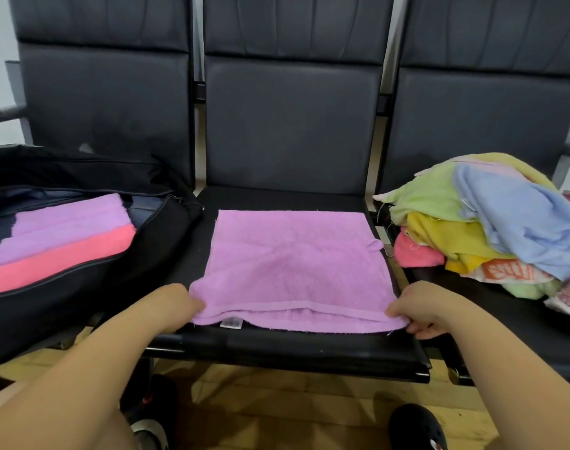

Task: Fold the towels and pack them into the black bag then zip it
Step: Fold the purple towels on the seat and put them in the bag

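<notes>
Folding is under way: the left hand (176, 308) and right hand (421, 311) each pinch a near corner of the purple towel (293, 267) spread on the middle seat (277, 352). Next, a fold forward, edges matched (the black bag (82, 287) lies open, partly filled).

Bare forearms, no sleeves; left hand (176, 306) and right hand (423, 311) ungloved; black shoes (416, 428) below.
</notes>
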### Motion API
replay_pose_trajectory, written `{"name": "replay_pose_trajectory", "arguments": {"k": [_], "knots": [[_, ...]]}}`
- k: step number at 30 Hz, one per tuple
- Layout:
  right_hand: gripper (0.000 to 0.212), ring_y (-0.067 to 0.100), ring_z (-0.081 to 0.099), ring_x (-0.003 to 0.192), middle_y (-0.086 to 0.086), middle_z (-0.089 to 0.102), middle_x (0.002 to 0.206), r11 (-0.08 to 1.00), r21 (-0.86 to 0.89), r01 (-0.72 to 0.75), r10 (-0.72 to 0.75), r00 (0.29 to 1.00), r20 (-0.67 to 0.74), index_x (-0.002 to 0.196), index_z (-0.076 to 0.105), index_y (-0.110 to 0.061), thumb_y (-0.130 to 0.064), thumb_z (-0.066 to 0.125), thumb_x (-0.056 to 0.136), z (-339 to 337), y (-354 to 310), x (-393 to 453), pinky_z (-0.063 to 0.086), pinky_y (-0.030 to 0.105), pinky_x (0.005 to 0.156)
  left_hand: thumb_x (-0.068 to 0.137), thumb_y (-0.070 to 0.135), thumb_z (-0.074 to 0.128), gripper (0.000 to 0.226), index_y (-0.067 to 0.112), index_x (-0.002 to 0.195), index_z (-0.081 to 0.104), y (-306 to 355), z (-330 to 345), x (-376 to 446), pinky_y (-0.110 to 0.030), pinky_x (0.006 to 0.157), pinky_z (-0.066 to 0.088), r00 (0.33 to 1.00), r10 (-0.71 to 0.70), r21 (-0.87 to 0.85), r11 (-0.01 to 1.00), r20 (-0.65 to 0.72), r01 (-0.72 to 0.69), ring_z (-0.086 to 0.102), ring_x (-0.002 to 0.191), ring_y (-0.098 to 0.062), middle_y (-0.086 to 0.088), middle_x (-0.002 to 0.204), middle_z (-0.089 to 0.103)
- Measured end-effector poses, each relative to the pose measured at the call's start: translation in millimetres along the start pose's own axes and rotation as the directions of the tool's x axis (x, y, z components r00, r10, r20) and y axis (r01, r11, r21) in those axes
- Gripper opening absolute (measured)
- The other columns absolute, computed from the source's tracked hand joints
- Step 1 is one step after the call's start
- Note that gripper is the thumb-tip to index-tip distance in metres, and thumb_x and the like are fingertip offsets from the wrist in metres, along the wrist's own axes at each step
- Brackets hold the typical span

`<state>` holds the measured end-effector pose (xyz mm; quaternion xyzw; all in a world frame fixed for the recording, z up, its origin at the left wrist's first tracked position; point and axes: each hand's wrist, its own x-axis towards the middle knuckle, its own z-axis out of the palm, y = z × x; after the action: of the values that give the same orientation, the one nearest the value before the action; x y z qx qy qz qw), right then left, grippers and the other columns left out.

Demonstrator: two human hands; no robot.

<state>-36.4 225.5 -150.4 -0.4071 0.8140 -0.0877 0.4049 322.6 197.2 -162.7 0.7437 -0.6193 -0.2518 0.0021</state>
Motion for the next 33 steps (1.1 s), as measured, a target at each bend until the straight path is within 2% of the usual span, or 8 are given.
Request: {"name": "replay_pose_trajectory", "arguments": {"k": [3, 7, 15, 20, 23, 25, 30, 33], "knots": [[0.028, 0.021, 0.065, 0.074, 0.014, 0.059, 0.099, 0.961, 0.275, 0.002, -0.017, 0.998, 0.053, 0.115, 0.053, -0.003, -0.007, 0.060, 0.088, -5.6, 4.0, -4.6, 0.052, 0.026, 0.049, 0.098, 0.018, 0.045, 0.018, 0.004, 0.086, 0.048, -6.1, 0.5, -1.3, -0.019, 0.036, 0.037, 1.000, 0.002, -0.453, 0.892, 0.017, 0.006, 0.056, 0.040, -0.018, -0.009, 0.061, 0.062], [0.034, 0.022, 0.063, 0.063, 0.018, 0.058, 0.096, 0.847, 0.531, 0.024, -0.070, 0.995, 0.067, 0.121, 0.051, 0.001, 0.000, 0.052, 0.087, -6.2, 10.8, -9.9, 0.054, 0.026, 0.047, 0.093, 0.008, 0.057, 0.013, 0.005, 0.084, 0.049, -8.5, -4.6, -11.1, -0.023, 0.040, 0.050, 0.996, 0.025, -0.788, 0.610, -0.088, -0.085, 0.067, 0.050, -0.018, -0.011, 0.058, 0.064], [0.034, 0.016, 0.065, 0.051, 0.014, 0.067, 0.075, 0.497, 0.858, 0.129, -0.355, 0.933, 0.065, 0.118, 0.055, -0.005, 0.008, 0.045, 0.089, -31.6, 2.5, -57.4, 0.055, 0.024, 0.046, 0.089, 0.011, 0.065, 0.033, 0.021, 0.117, 0.052, -13.5, -34.2, -47.6, -0.028, 0.050, 0.053, 0.930, 0.056, -0.815, 0.465, -0.364, -0.347, 0.063, 0.052, -0.020, -0.010, 0.063, 0.067], [0.038, 0.015, 0.068, 0.056, 0.012, 0.069, 0.077, 0.297, 0.897, 0.328, -0.570, 0.814, -0.109, 0.095, 0.071, -0.007, -0.004, 0.072, 0.056, -72.9, -14.5, -121.2, 0.056, 0.024, 0.049, 0.096, 0.010, 0.049, 0.019, 0.013, 0.094, 0.068, 10.9, -88.7, -93.3, -0.016, 0.051, 0.053, 0.899, 0.138, -0.901, 0.067, -0.417, -0.428, 0.066, 0.054, -0.006, 0.002, 0.065, 0.071], [0.046, 0.012, 0.069, 0.059, 0.003, 0.070, 0.068, 0.023, 0.871, 0.491, -0.670, 0.654, -0.351, 0.066, 0.076, -0.019, -0.013, 0.092, 0.023, -101.7, -25.3, -159.6, 0.057, 0.025, 0.054, 0.089, 0.017, 0.052, 0.032, 0.018, 0.071, 0.077, 25.5, -131.8, -128.8, -0.013, 0.055, 0.053, 0.805, 0.177, -0.824, -0.142, -0.567, -0.549, 0.067, 0.059, -0.004, 0.004, 0.069, 0.072], [0.036, 0.009, 0.069, 0.063, -0.002, 0.069, 0.065, -0.134, 0.843, 0.521, -0.691, 0.561, -0.456, 0.062, 0.072, -0.024, -0.013, 0.083, 0.030, -116.1, -31.1, -177.6, 0.058, 0.028, 0.059, 0.078, 0.029, 0.054, 0.027, 0.026, 0.064, 0.078, 31.3, -155.3, -147.3, -0.011, 0.055, 0.052, 0.745, 0.198, -0.768, -0.244, -0.637, -0.592, 0.066, 0.059, -0.001, 0.009, 0.067, 0.071], [0.030, 0.018, 0.073, 0.076, 0.002, 0.072, 0.075, -0.129, 0.845, 0.520, -0.654, 0.595, -0.466, 0.064, 0.071, -0.024, -0.013, 0.077, 0.036, -115.4, -40.1, -154.7, 0.060, 0.037, 0.061, 0.092, 0.024, 0.053, 0.034, 0.023, 0.068, 0.077, 39.2, -158.9, -125.4, -0.011, 0.052, 0.051, 0.790, 0.148, -0.802, -0.175, -0.595, -0.571, 0.065, 0.055, -0.001, 0.009, 0.065, 0.070], [0.073, 0.024, 0.073, 0.082, 0.006, 0.072, 0.079, -0.030, 0.883, 0.468, -0.616, 0.687, -0.386, 0.082, 0.061, -0.019, -0.013, 0.092, 0.016, -94.0, -35.5, -109.8, 0.059, 0.040, 0.059, 0.096, 0.014, 0.053, 0.018, 0.018, 0.087, 0.068, 37.8, -125.9, -83.2, -0.013, 0.049, 0.052, 0.895, 0.058, -0.895, -0.100, -0.442, -0.435, 0.065, 0.051, -0.003, 0.006, 0.060, 0.069]]}}
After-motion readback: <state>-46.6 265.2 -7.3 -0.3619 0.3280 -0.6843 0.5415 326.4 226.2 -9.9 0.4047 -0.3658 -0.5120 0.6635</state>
